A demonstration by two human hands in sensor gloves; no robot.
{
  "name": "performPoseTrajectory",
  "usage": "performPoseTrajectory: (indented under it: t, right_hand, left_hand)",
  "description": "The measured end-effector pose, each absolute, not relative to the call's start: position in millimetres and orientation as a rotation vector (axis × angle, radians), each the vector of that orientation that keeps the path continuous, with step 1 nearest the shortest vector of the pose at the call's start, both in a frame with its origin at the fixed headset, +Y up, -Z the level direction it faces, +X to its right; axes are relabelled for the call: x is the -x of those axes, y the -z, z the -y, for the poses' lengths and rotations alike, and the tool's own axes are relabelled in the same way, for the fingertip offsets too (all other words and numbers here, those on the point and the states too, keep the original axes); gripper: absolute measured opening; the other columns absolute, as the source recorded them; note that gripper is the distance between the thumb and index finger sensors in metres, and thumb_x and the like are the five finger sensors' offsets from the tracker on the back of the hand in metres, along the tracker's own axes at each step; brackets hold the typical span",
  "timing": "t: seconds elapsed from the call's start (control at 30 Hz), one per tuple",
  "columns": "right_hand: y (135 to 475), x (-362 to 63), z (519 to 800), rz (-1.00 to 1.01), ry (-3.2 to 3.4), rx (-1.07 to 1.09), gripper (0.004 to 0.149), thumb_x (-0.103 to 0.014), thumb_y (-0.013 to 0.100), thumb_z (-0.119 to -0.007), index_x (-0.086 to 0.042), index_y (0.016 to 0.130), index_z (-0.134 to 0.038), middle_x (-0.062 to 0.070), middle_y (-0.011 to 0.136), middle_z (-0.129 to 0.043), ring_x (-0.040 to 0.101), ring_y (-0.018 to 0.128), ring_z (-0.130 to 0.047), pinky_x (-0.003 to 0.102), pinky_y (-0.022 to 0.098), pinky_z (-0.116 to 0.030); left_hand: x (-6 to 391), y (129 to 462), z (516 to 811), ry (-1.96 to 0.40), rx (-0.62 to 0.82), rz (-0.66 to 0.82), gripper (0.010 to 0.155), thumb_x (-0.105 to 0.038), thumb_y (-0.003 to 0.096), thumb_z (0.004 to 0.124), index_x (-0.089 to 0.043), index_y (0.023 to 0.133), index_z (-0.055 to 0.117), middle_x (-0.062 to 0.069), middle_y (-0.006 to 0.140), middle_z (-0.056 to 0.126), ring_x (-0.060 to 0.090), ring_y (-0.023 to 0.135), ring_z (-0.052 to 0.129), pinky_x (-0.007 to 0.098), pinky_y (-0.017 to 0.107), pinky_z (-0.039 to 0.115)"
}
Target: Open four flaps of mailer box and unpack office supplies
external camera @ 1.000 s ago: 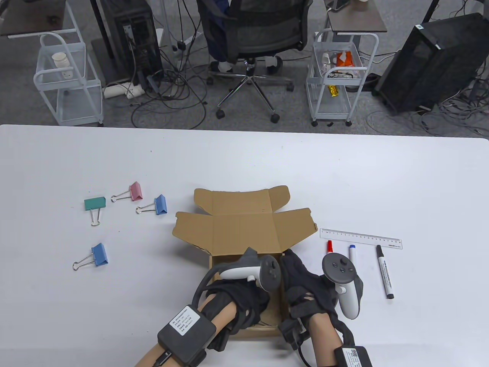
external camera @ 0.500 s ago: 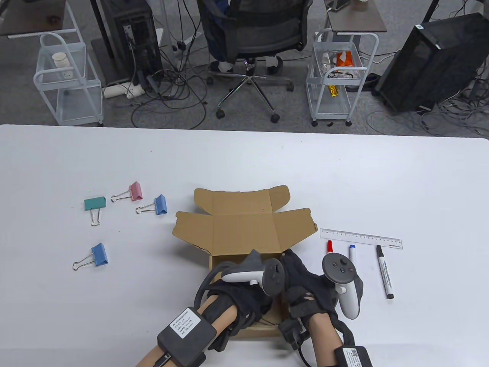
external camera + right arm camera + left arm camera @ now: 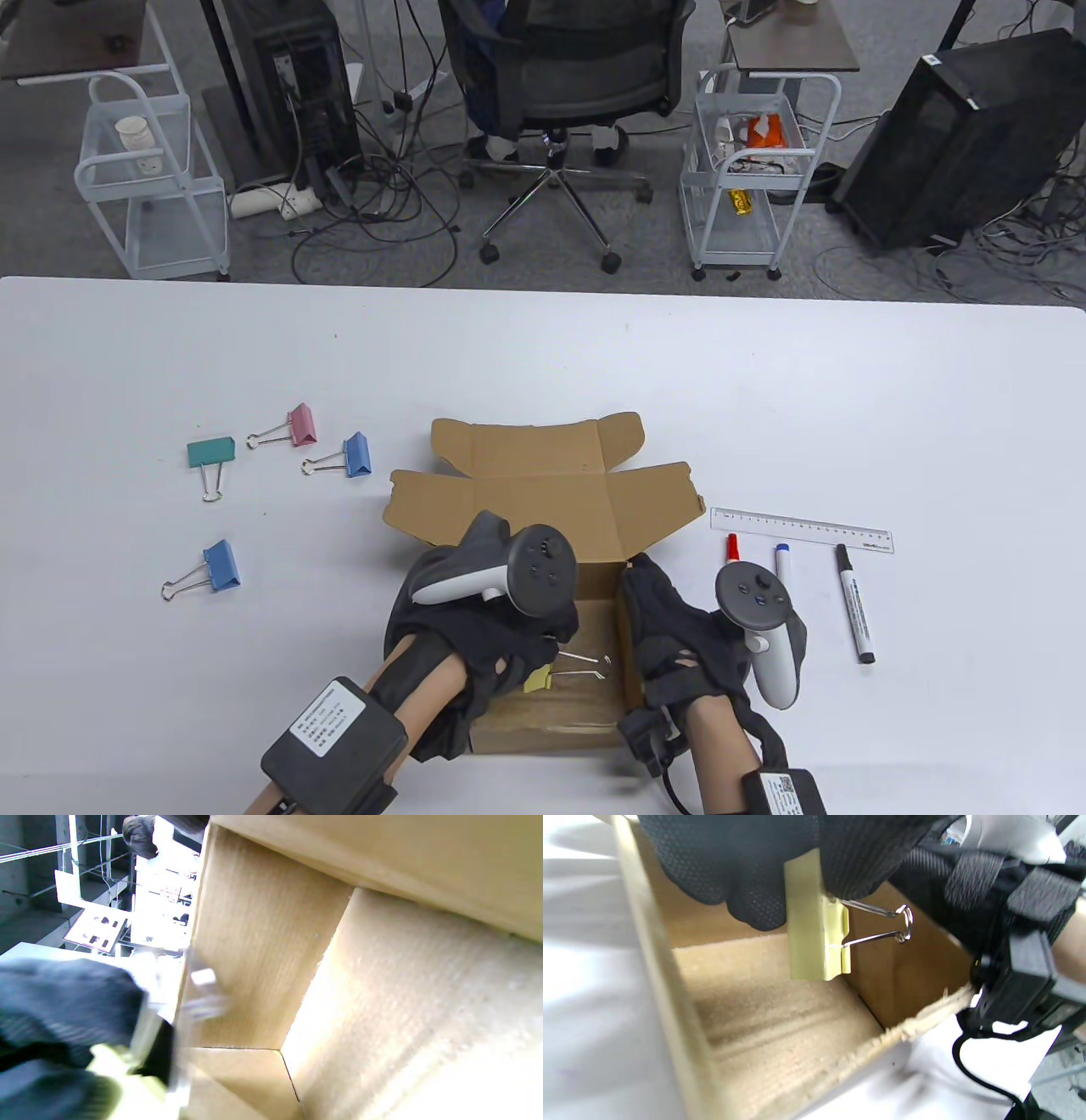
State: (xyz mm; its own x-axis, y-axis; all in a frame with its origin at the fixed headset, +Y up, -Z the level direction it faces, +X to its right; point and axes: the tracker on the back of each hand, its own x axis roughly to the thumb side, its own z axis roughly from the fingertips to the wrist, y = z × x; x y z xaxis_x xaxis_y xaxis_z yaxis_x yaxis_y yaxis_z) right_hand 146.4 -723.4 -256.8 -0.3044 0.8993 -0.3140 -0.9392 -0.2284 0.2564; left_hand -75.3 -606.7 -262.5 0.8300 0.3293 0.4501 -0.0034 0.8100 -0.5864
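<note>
Two gloved hands work at the open brown cardboard mailer box (image 3: pixel 543 722) near the table's front edge. The left hand (image 3: pixel 475 628) pinches a pale yellow binder clip (image 3: pixel 814 925) between its fingertips, above the box's inside. The right hand (image 3: pixel 679 628) rests on the box's right wall; its finger closure cannot be told.

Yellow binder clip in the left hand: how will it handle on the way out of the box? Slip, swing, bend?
The yellow binder clip looks small and probably light: the left hand pinches its body alone. Its body looks rigid, so bending seems unlikely. The wire handles jut out free and might pivot or snag the mailer box wall.
</note>
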Motion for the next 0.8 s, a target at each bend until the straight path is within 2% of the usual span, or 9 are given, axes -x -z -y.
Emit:
performPoseTrajectory:
  t: [0.2, 0.37, 0.63, 0.8]
  right_hand:
    - [256.8, -146.4, 723.4, -0.469, -1.822, 0.116, 0.065, -0.043, 0.066, -0.045, -0.006, 0.119, -0.035, 0.038, 0.122, -0.033, 0.069, 0.103, -0.040, 0.076, 0.073, -0.042]
    - [256.8, -146.4, 723.4, -0.469, -1.822, 0.116, 0.065, -0.043, 0.066, -0.045, -0.006, 0.119, -0.035, 0.037, 0.122, -0.033, 0.069, 0.103, -0.040, 0.076, 0.073, -0.042]
    - [256.8, -146.4, 723.4, -0.469, -1.822, 0.116, 0.065, -0.043, 0.066, -0.045, -0.006, 0.119, -0.035, 0.038, 0.122, -0.033, 0.069, 0.103, -0.040, 0.076, 0.073, -0.042]
    - [256.8, -146.4, 723.4, -0.469, -1.822, 0.116, 0.065, -0.043, 0.066, -0.045, -0.006, 0.119, -0.035, 0.038, 0.122, -0.033, 0.069, 0.103, -0.040, 0.076, 0.073, -0.042]
  left_hand:
    - [115.0, 267.1, 577.0, -0.262, 0.524, 0.524, 0.049, -0.032, 0.0550, 0.083, -0.021, 0.102, 0.071, 0.009, 0.099, 0.087, 0.036, 0.081, 0.101, 0.054, 0.064, 0.083]
    - [152.5, 272.6, 566.2, -0.291, 0.475, 0.449, 0.049, -0.032, 0.0551, 0.083, -0.021, 0.101, 0.071, 0.009, 0.098, 0.087, 0.036, 0.080, 0.101, 0.054, 0.064, 0.083]
    - [220.9, 283.4, 568.7, -0.357, 0.438, 0.297, 0.049, -0.032, 0.0554, 0.082, -0.021, 0.102, 0.071, 0.009, 0.098, 0.087, 0.036, 0.080, 0.101, 0.054, 0.064, 0.082]
    - [261.6, 291.3, 583.6, -0.383, 0.443, 0.186, 0.048, -0.032, 0.0557, 0.082, -0.021, 0.101, 0.071, 0.010, 0.098, 0.087, 0.037, 0.080, 0.101, 0.054, 0.064, 0.082]
